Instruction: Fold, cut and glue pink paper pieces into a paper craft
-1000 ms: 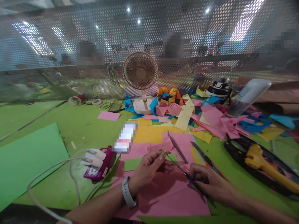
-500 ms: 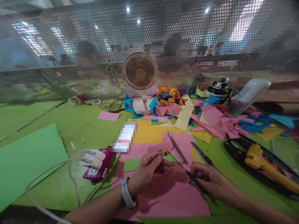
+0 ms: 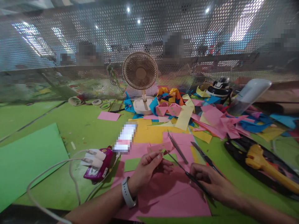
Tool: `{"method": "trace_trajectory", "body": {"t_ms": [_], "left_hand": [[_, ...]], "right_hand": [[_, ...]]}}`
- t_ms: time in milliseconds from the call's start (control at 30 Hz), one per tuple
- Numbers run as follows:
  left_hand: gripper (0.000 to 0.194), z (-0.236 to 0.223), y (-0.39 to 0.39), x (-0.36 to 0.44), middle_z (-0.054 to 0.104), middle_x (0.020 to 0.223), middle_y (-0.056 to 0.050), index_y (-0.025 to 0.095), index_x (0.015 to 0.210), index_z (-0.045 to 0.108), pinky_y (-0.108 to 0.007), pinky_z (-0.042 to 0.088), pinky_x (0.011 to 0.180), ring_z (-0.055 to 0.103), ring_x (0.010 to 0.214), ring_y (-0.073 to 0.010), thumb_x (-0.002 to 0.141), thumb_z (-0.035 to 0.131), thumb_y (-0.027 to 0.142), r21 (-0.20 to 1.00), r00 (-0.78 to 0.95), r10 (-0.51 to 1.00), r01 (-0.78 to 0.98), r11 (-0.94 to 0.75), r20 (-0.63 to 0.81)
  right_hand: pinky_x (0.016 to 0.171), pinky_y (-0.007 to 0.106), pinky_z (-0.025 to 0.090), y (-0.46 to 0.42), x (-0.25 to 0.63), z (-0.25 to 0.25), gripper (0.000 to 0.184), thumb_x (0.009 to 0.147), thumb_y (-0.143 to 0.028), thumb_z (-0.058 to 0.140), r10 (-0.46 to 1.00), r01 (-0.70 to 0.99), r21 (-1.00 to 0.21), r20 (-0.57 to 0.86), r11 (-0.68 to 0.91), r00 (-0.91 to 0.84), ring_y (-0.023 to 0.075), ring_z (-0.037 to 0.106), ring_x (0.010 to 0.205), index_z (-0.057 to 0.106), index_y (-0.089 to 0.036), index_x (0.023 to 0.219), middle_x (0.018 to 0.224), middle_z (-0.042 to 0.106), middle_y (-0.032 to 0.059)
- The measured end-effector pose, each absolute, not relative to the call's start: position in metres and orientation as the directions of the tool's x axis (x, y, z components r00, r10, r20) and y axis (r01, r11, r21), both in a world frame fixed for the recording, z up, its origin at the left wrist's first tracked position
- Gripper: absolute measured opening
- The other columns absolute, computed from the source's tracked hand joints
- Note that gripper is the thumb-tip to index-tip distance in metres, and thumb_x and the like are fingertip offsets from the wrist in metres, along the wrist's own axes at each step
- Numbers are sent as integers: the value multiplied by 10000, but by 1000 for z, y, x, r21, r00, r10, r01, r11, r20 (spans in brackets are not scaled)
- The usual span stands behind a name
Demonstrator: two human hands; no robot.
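My left hand (image 3: 150, 163) is closed in a pinch, thumb against index finger, over the pink paper (image 3: 173, 193). What sits between its fingertips is too small to make out. My right hand (image 3: 206, 180) grips a thin tool with a dark handle (image 3: 197, 182) and a slender metal shaft. Its tip reaches the left fingertips. Just beyond the hands, a pair of tweezers (image 3: 177, 147) lies on pink paper. Beside the right hand rests a dark-handled bladed tool (image 3: 205, 157). A green paper strip (image 3: 132, 165) lies by the left hand.
A phone (image 3: 126, 138) is cabled to a purple power strip (image 3: 99, 168) on the left. Behind stand a fan (image 3: 140, 73) and a heap of folded papers (image 3: 170, 107). At right, a black tray (image 3: 235, 146) holds a yellow glue gun (image 3: 263, 161); a green sheet (image 3: 32, 161) lies left.
The thin tool and my right hand have shifted very slightly, with the tip still at the left fingertips. Otherwise both hands keep nearly the same place.
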State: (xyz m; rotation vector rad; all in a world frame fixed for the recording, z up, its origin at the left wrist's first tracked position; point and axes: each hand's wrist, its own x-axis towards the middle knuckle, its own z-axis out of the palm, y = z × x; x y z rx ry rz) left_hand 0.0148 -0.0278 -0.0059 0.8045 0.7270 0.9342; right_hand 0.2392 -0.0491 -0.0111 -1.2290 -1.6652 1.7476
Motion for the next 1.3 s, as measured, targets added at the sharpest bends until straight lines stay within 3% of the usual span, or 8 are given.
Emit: {"method": "trace_trajectory", "body": {"t_ms": [633,1067,1300], "left_hand": [[302,-6,-28,16,703,806,-107,103,1038,598,-271,511,650,669,677,-162,816,598,308,833,429,872,-372,409,-236],[245,-5,-27,15,703,823,-111,108,953,612,-279,510,662,670,691,-171,833,570,317,840,421,877,-369,398,-231],[214,-6,-27,14,700,814,-110,103,911,618,-266,510,656,662,679,-154,838,566,297,847,402,890,-376,376,-217]], "right_hand": [[421,163,330,-50,236,-17,344,751,-467,609,794,222,-948,-312,-227,-521,61,410,470,428,-184,675,556,399,-69],[427,159,313,-48,240,-19,372,766,-535,559,809,188,-954,-298,-233,-507,64,381,487,477,-175,725,554,417,-58],[413,163,310,-47,239,-14,387,710,-536,620,812,217,-945,-321,-244,-487,65,386,469,463,-183,688,535,405,-67]]}}
